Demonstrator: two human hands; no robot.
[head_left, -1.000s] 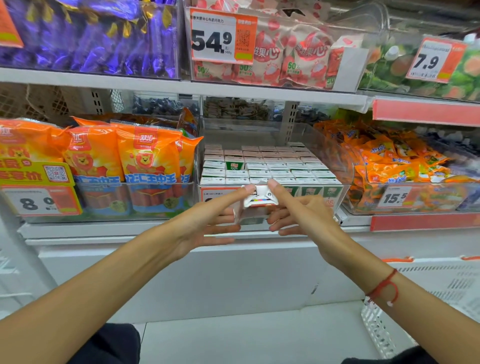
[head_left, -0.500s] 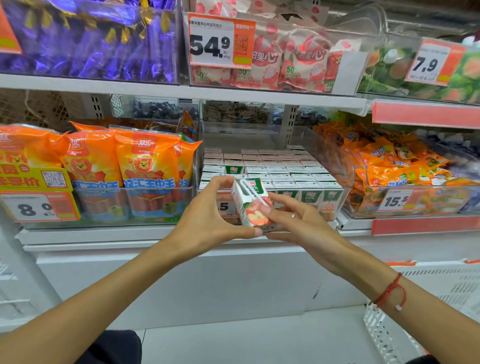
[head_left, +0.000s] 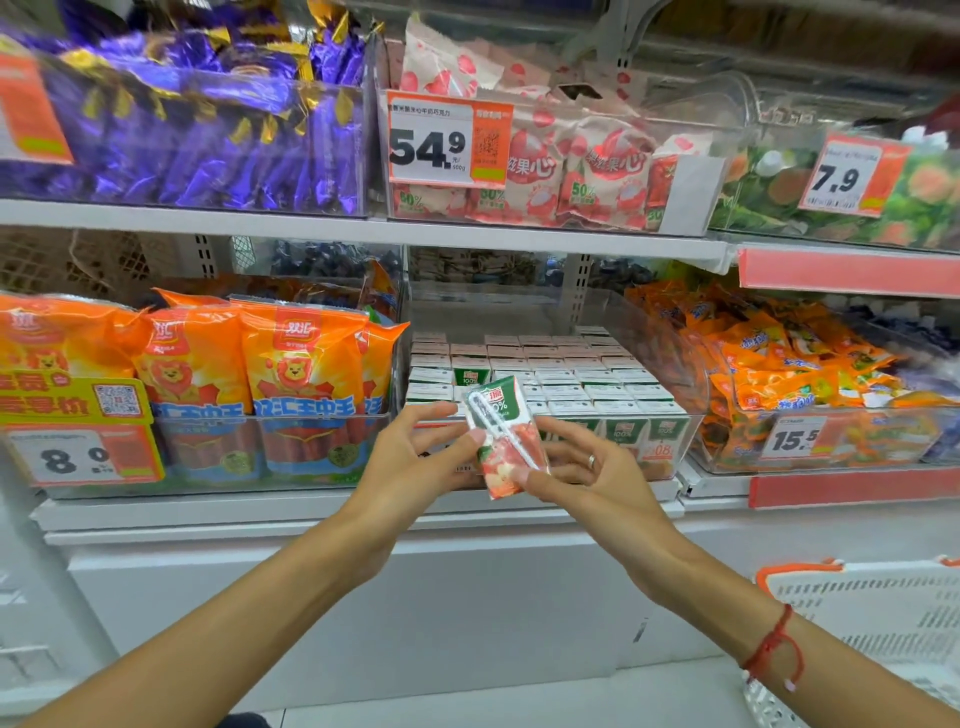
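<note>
A small juice carton (head_left: 506, 441) with a green top, red fruit picture and a wrapped straw on its face is tilted in front of the shelf. My left hand (head_left: 410, 467) pinches its left edge, thumb on the front and fingers reaching behind. My right hand (head_left: 597, 483) holds the lower right part, thumb on the front and fingers behind; it wears a ring. Behind the carton, a clear shelf bin (head_left: 675, 358) holds several rows of the same cartons (head_left: 571, 384).
Orange sausage packs (head_left: 301, 374) fill the bin on the left, and orange snack bags (head_left: 779, 364) the bin on the right. The upper shelf carries purple sweets (head_left: 208, 135) and pink packs (head_left: 571, 166). A white basket (head_left: 883, 613) stands at lower right.
The carton came out of the front row of the bin and was turned. It now shows its face with the straw, held lower and nearer to me in both hands.
</note>
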